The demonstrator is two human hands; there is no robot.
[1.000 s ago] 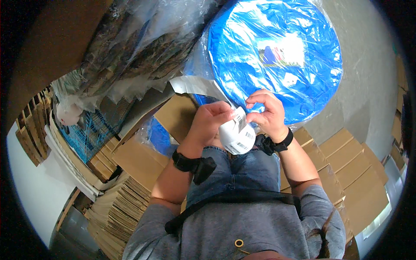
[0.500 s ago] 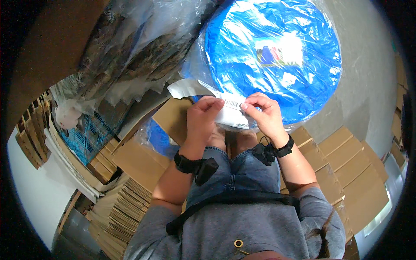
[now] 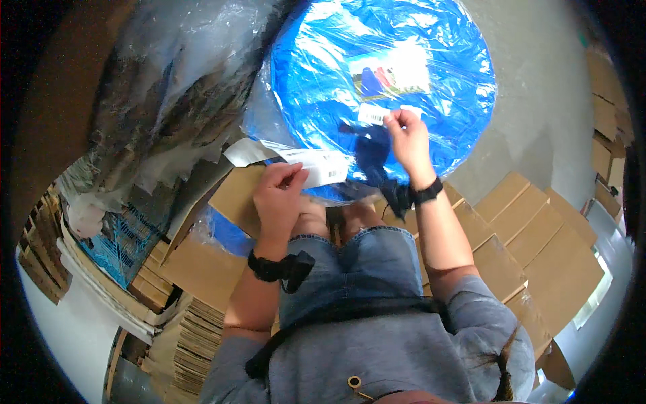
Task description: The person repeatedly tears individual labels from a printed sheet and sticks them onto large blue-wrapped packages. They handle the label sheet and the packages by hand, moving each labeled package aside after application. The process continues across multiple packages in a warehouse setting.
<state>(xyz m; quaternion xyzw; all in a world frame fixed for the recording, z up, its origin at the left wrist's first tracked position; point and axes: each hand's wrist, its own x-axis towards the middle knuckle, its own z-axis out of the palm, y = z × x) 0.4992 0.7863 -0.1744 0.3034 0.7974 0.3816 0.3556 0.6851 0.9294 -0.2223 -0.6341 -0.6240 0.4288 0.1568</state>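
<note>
A white strip of label backing (image 3: 296, 160) was held by the left hand (image 3: 279, 198), the fingers closed on its near end, just above the knees. The strip ran up and to the left from the hand, over the lower edge of a round blue pack (image 3: 383, 87) wrapped in clear plastic. The right hand (image 3: 407, 138) was stretched out onto the pack, its fingertips pinched on a small white label (image 3: 374, 114) that lay against the plastic, just below a larger printed panel (image 3: 390, 71) near the pack's middle. Whether the label was fully stuck down could not be told. A black wrist strap (image 3: 277, 266) was worn on the left arm and another on the right. Flat cardboard boxes (image 3: 538, 249) were spread on the floor to the right, and stacked cardboard (image 3: 195, 323) was seen to the left beside bundles in clear plastic (image 3: 155, 114).
</note>
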